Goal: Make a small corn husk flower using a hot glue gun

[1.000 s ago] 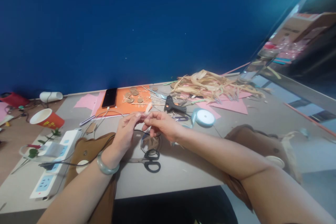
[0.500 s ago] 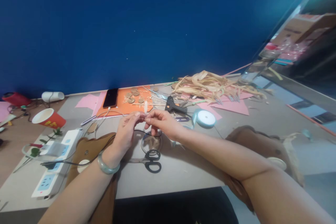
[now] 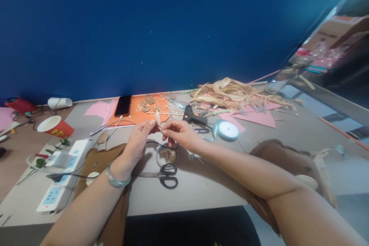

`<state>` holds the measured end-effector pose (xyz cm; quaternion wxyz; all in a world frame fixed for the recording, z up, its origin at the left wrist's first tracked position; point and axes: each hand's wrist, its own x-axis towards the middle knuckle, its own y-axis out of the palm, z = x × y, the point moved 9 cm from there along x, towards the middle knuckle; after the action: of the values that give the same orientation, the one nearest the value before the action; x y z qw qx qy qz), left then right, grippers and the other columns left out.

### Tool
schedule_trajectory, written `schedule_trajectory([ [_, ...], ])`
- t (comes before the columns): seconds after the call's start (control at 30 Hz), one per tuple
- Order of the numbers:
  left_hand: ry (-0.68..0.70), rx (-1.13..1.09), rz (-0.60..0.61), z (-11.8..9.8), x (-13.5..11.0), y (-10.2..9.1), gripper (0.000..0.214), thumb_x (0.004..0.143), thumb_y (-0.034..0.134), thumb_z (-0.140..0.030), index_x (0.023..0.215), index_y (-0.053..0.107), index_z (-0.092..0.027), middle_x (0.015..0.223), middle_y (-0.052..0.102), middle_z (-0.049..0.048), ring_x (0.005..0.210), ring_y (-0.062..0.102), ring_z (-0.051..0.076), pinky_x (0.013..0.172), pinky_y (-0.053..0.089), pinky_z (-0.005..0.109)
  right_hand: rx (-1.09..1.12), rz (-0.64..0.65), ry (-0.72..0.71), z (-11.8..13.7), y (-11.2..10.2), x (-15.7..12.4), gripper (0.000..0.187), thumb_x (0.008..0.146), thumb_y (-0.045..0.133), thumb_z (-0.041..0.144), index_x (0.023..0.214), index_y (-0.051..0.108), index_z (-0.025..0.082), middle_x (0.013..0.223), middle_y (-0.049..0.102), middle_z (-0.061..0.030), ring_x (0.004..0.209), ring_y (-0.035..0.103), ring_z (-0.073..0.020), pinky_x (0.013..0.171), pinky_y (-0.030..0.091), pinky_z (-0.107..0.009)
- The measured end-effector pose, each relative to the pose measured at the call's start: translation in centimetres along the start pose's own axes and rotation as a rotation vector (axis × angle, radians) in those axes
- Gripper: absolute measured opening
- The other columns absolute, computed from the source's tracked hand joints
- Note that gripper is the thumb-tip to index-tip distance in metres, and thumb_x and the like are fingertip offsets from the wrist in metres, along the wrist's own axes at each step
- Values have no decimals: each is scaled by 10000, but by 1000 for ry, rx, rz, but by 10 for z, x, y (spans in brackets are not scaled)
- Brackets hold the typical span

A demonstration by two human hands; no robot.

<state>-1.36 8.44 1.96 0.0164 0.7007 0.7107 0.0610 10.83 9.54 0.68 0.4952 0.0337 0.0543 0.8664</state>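
Observation:
A small pale strip, looking like dried corn husk (image 3: pixel 158 119), stands up between my hands above the table. My left hand (image 3: pixel 141 134), with a jade-coloured bangle on the wrist, pinches it at one side. From the other side the thumb and forefinger of my right hand (image 3: pixel 180 133) close on its lower end. The fingers hide most of that end. Just below my hands lie a clear round ring-shaped container (image 3: pixel 167 154) with pale scraps in it and black-handled scissors (image 3: pixel 168 177). Behind my right hand is a black glue gun (image 3: pixel 193 116).
A pile of dried husks (image 3: pixel 227 94) lies on pink paper at the back. Right of my hands is a ribbon spool (image 3: pixel 227 130). A phone (image 3: pixel 123 105) rests on an orange sheet with wooden discs. On the left stand a paper cup (image 3: pixel 56 126) and a power strip (image 3: pixel 65 175).
My left thumb and fingers have shifted slightly around the pale strip, which is now tilted a little. The whole view has moved slightly; both hands stay close together.

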Motion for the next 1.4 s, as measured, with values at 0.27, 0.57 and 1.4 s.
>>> schedule_trajectory([
  [0.27,49,-16,-10,-2,2,-7,172,743,718,-337,725,704,-167,704,659,12,729,588,135,784,452,274,-138,17,8,0,2,0,135,764,641,269,754,618,137,595,622,21,424,544,-65,442,439,-185],
  [0.57,34,-86,-23,1,2,-8,143,739,723,-292,708,686,-158,653,662,10,630,589,113,685,467,251,-147,-6,7,1,0,0,147,774,635,283,758,608,139,593,610,27,419,530,-59,437,427,-180],
  [1.4,-43,-194,-55,10,2,-8,175,740,734,-306,766,643,-158,718,701,7,654,666,114,731,523,253,-52,-17,18,-4,-3,2,200,790,651,341,781,577,155,603,604,37,430,514,-56,437,411,-179],
])
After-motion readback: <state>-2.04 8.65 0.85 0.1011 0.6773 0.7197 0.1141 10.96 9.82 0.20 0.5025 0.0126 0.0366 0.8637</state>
